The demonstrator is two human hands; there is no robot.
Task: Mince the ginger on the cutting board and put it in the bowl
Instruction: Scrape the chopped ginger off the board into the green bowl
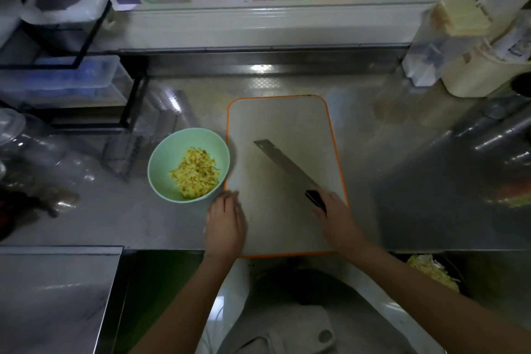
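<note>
A white cutting board [275, 121] with an orange rim lies on the steel counter, its surface bare of ginger. Left of it stands a pale green bowl [166, 158] holding a heap of yellow minced ginger [195, 174]. My right hand [334, 215] grips the black handle of a cleaver [283, 162], whose blade lies across the board pointing up and left. My left hand [225, 224] rests with relaxed fingers on the board's lower left corner, just below the bowl.
A black wire rack [86, 46] with plastic boxes stands at the back left. Cream containers [474, 66] sit at the back right. Glass jars [17, 135] stand at the left. A dish of shredded vegetable [434, 273] sits below the counter edge at the right.
</note>
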